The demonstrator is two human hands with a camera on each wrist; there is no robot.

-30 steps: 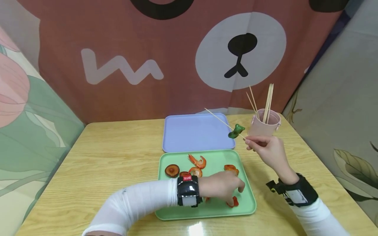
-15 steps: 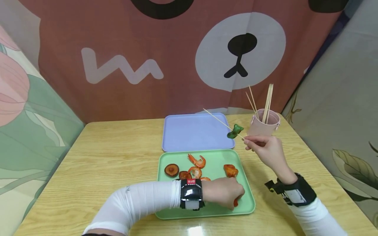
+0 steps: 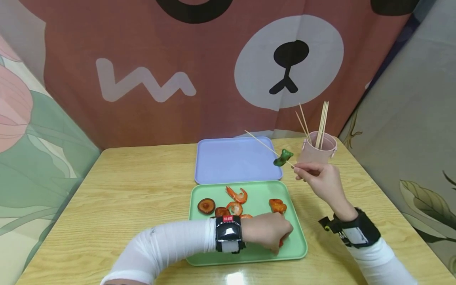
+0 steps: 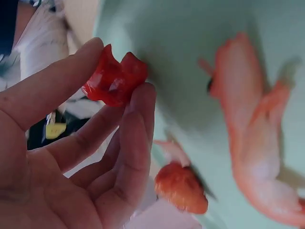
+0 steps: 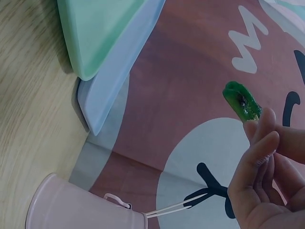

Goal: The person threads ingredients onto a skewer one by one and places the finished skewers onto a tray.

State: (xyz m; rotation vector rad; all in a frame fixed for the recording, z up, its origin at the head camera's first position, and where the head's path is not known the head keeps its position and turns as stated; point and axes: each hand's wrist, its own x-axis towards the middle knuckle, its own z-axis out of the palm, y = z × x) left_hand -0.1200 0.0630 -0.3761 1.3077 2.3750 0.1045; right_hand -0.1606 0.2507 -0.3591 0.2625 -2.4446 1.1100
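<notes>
My left hand (image 3: 268, 232) is low over the green tray (image 3: 254, 189). Its thumb and fingers pinch a glossy red pepper piece (image 4: 116, 81), plain in the left wrist view. Held up on the right, my right hand (image 3: 322, 180) pinches the lower end of a bamboo skewer (image 3: 261, 142), which slants up to the left. A green pepper piece (image 3: 283, 157) is threaded on that skewer, a little above the fingers. Near my left hand lie an orange-brown chunk of food (image 3: 277, 206) and several shrimp (image 3: 236, 194). Part of the tray is hidden by my left forearm.
Mushrooms (image 3: 206, 206) lie at the green tray's left. Behind it is a blue tray (image 3: 231, 158). A pink bucket (image 3: 315, 155) with several upright skewers (image 3: 323, 122) stands behind my right hand. A printed cloth (image 3: 149, 118) hangs at the table's back.
My left fingers have closed on the red pepper piece, which lay on the tray one second ago. The right hand and skewer have hardly moved.
</notes>
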